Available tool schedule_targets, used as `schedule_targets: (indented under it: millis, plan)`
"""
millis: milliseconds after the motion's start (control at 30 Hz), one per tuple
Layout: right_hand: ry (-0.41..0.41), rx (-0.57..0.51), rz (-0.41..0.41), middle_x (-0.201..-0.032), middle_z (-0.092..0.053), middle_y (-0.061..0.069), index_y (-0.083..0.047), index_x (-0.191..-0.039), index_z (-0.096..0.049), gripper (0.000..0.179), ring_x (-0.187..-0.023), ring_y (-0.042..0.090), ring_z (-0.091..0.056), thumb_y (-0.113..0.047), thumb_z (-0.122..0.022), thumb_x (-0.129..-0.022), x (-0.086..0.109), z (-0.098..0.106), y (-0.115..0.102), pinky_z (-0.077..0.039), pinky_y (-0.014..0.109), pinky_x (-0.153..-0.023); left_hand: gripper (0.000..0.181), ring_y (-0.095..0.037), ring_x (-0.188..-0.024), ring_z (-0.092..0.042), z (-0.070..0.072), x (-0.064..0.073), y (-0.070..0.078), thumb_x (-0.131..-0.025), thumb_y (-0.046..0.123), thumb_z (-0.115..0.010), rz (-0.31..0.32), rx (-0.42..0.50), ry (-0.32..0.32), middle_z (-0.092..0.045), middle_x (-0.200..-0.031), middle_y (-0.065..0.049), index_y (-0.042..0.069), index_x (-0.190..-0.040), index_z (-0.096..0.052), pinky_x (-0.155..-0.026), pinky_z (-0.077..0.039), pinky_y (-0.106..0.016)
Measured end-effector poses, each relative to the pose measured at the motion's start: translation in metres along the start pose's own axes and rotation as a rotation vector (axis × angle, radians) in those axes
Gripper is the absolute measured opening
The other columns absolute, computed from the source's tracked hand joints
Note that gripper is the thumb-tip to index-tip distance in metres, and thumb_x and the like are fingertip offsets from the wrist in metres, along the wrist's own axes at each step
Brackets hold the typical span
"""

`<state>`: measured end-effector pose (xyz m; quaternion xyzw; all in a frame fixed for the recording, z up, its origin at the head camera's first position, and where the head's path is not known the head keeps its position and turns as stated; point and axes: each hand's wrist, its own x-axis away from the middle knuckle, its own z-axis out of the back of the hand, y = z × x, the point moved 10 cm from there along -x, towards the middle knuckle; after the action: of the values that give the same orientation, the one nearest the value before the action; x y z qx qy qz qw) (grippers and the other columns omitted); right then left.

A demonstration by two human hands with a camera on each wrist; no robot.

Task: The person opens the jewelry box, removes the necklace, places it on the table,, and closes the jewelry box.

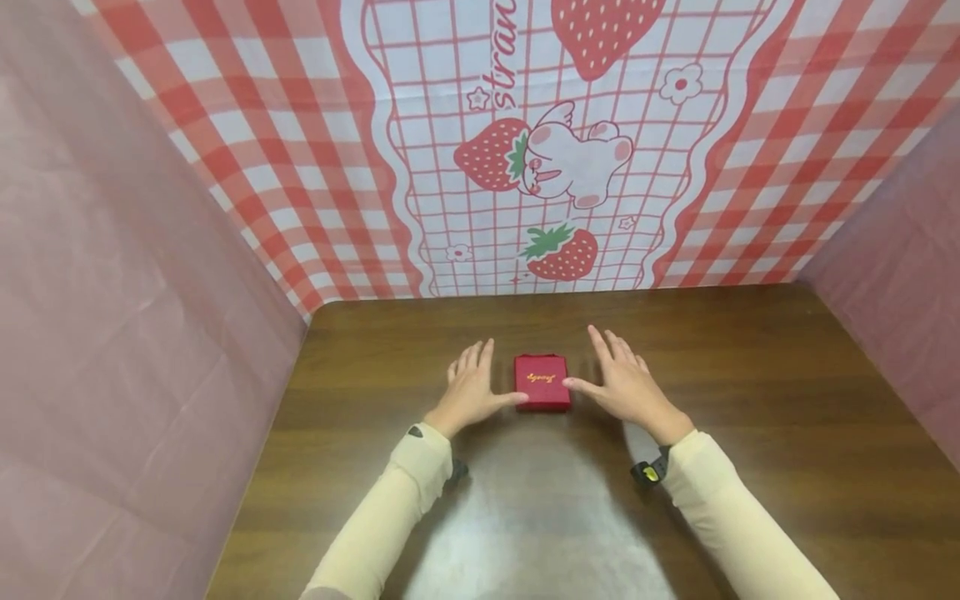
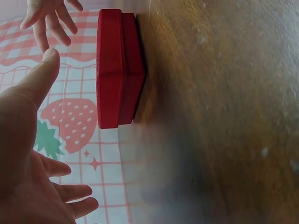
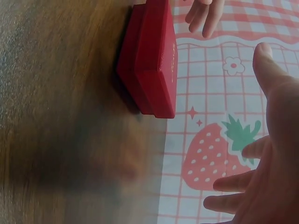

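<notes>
A small red gift box [image 1: 542, 381] with gold lettering on its lid lies on the wooden table between my two hands. Its lid is on, and the side walls of the red box show in the left wrist view [image 2: 112, 70] and the right wrist view [image 3: 154, 65]. To its left is my left hand [image 1: 474, 392], fingers spread and thumb toward the near left corner. My right hand [image 1: 624, 385] hovers on the other side, fingers extended and thumb toward the right edge. Both wrist views show the hands apart from the box, holding nothing.
Brown wooden table [image 1: 360, 350] surrounds the box. Behind it hangs a red-and-white checked cloth [image 1: 315, 167] with strawberries and a rabbit. Pink curtains [image 1: 135, 333] close off the left and right sides. Dark straps [image 1: 651, 471] sit at the wrists.
</notes>
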<state>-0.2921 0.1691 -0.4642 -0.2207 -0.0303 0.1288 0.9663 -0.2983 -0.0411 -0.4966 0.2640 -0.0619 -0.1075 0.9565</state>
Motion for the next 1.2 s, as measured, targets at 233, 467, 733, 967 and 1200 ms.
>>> schedule_targets:
  millis: [233, 467, 733, 967, 1200]
  plan:
    - [-0.007, 0.008, 0.027, -0.155, -0.024, 0.032, -0.006, -0.156, -0.015, 0.101, -0.142, 0.048, -0.024, -0.061, -0.063, -0.085, -0.004, -0.004, -0.007, -0.023, 0.068, -0.111, 0.115, -0.038, -0.148, -0.020, -0.007, -0.002, 0.002, -0.073, 0.064, -0.074, -0.021, 0.026, -0.016, -0.021, -0.160, -0.020, 0.007, -0.156, -0.016, -0.117, -0.017, -0.060]
    - [-0.025, -0.021, 0.068, -0.154, -0.027, 0.032, -0.005, -0.155, -0.017, 0.104, -0.141, 0.049, -0.028, -0.059, -0.068, -0.082, -0.006, -0.014, -0.013, -0.026, 0.068, -0.110, 0.115, -0.038, -0.148, -0.020, -0.015, -0.002, 0.004, -0.073, 0.062, -0.075, -0.027, 0.030, -0.044, -0.021, -0.161, -0.018, 0.008, -0.156, -0.016, -0.117, -0.018, -0.060]
    - [-0.029, -0.045, 0.116, -0.152, -0.030, 0.033, -0.005, -0.153, -0.024, 0.103, -0.139, 0.050, -0.033, -0.059, -0.071, -0.079, -0.008, -0.020, -0.020, -0.029, 0.069, -0.107, 0.114, -0.038, -0.147, -0.023, -0.018, -0.005, 0.009, -0.072, 0.059, -0.078, -0.050, 0.038, -0.045, -0.024, -0.160, -0.019, 0.008, -0.155, -0.019, -0.116, -0.020, -0.060]
    - [-0.046, -0.034, 0.125, -0.149, -0.035, 0.033, -0.004, -0.152, -0.027, 0.103, -0.135, 0.050, -0.037, -0.059, -0.072, -0.078, -0.010, -0.027, -0.021, -0.034, 0.068, -0.105, 0.115, -0.039, -0.146, -0.026, -0.025, -0.007, 0.014, -0.071, 0.056, -0.080, -0.060, 0.044, -0.070, -0.027, -0.159, -0.019, 0.006, -0.155, -0.019, -0.116, -0.021, -0.059]
    - [-0.069, -0.039, 0.142, -0.148, -0.036, 0.033, -0.003, -0.151, -0.028, 0.103, -0.134, 0.050, -0.039, -0.056, -0.075, -0.077, -0.011, -0.036, -0.022, -0.035, 0.066, -0.105, 0.116, -0.038, -0.144, -0.030, -0.030, -0.008, 0.019, -0.069, 0.051, -0.084, -0.095, 0.022, -0.068, -0.031, -0.157, -0.019, 0.004, -0.154, -0.021, -0.114, -0.024, -0.060]
